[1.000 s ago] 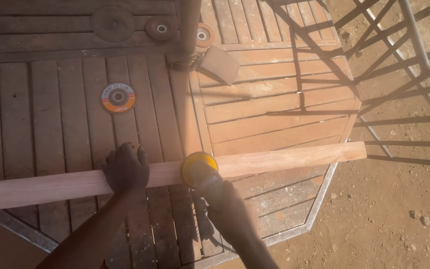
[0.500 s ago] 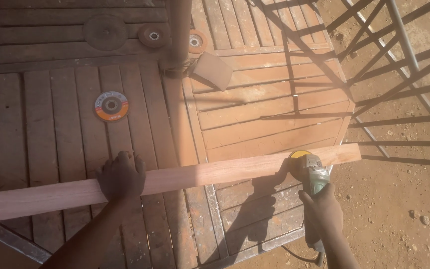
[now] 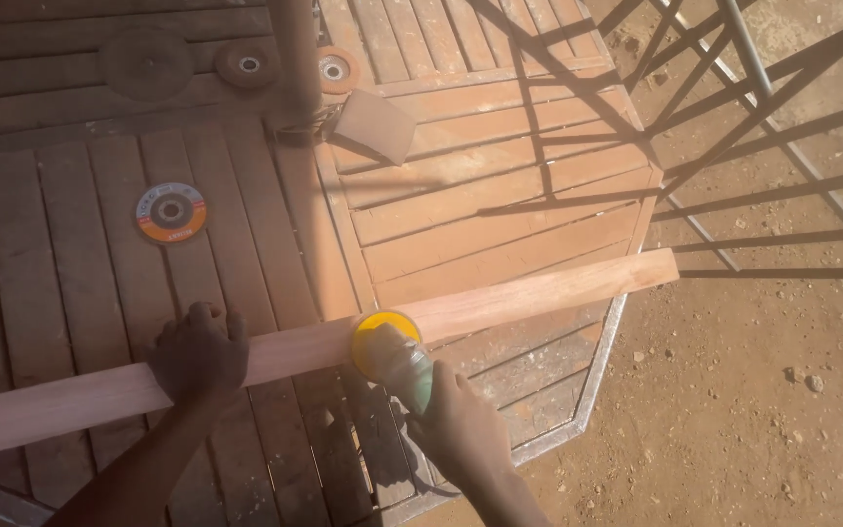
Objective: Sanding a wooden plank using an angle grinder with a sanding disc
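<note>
On a slatted wooden bench [image 3: 500, 210] over sandy ground, a long wooden plank [image 3: 539, 293] lies crosswise, the left hand [image 3: 199, 353] pressing it flat with fingers spread, the right hand [image 3: 461, 420] with fingers wrapped around an angle grinder [image 3: 392, 356] whose yellow disc touches the plank's middle.

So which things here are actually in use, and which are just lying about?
In use:
- long wooden board, pressed down by the left hand
- grinder with yellow disc, held on the board by the right hand

Lying about:
- orange-rimmed disc
- three more discs at the top
- small block
</note>
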